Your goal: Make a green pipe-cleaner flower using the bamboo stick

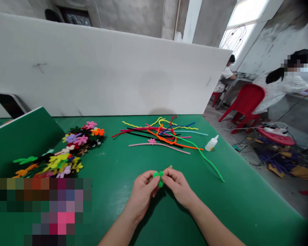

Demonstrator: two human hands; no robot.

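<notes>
Between my two hands, over the near middle of the green table, is a small green pipe-cleaner flower [160,183] with rounded loops. The fingers of my left hand [146,183] pinch it from the left. From the right, the thumb and fingers of my right hand [175,181] close on it too. My fingertips hide part of the flower. Beyond my hands lies a loose bunch of pipe cleaners [166,133] in several colours. A pink flower [152,141] rests by a pale pink pipe cleaner [159,145], and a long green pipe cleaner [207,160] curves toward the right.
A pile of finished pipe-cleaner flowers [59,159] is at left, beside a green board [28,136]. A small white squeeze bottle [212,143] stands tilted at the right. Behind the table rises a white partition [105,75]. Two people sit at right, one on a red chair [247,102].
</notes>
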